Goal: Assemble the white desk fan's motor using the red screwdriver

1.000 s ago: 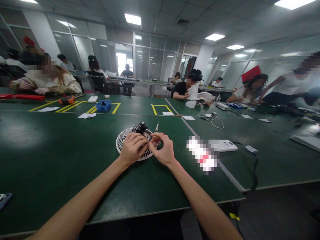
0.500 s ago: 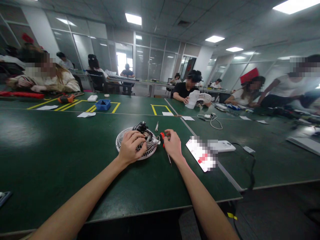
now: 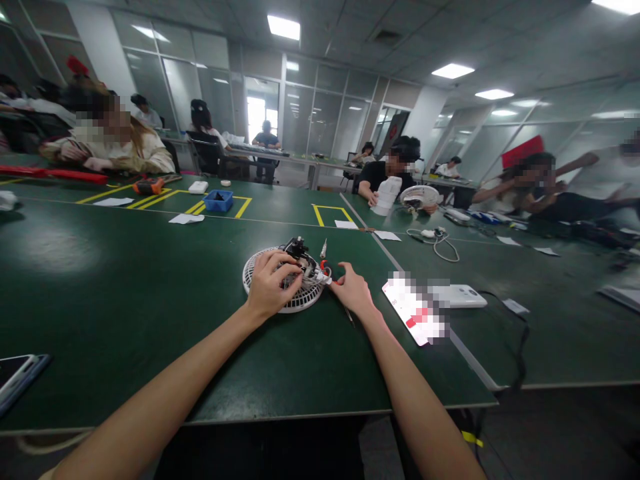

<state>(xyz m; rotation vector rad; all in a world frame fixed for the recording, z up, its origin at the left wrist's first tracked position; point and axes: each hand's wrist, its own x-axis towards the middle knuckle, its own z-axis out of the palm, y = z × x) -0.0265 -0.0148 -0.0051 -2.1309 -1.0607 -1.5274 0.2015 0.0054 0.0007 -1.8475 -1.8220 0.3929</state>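
Observation:
A round white fan grille (image 3: pixel 249 283) lies on the green table with a dark motor and wiring assembly (image 3: pixel 298 248) on it. My left hand (image 3: pixel 270 283) rests over the grille, its fingers curled onto the motor parts; the fingertips' exact hold is partly hidden. White wires (image 3: pixel 320 275) stick out at the assembly's right side. Beside them is my right hand (image 3: pixel 353 290), thumb and index finger apart, the thumb close to the wire ends. A red-handled screwdriver (image 3: pixel 349 316) lies partly behind this hand. Just beyond stands a small pointed whitish piece (image 3: pixel 324 249).
A lit phone (image 3: pixel 413 310) and a white device (image 3: pixel 459 296) lie to the right. Another phone (image 3: pixel 17 377) sits at the left edge. Farther back are a blue bin (image 3: pixel 219 201), a coiled white cable (image 3: pixel 440 240), and a co-worker (image 3: pixel 395 170) holding white fan parts.
My right hand has moved in toward the wires and now covers more of the screwdriver. My left hand stays on the fan assembly. The whole view has shifted slightly.

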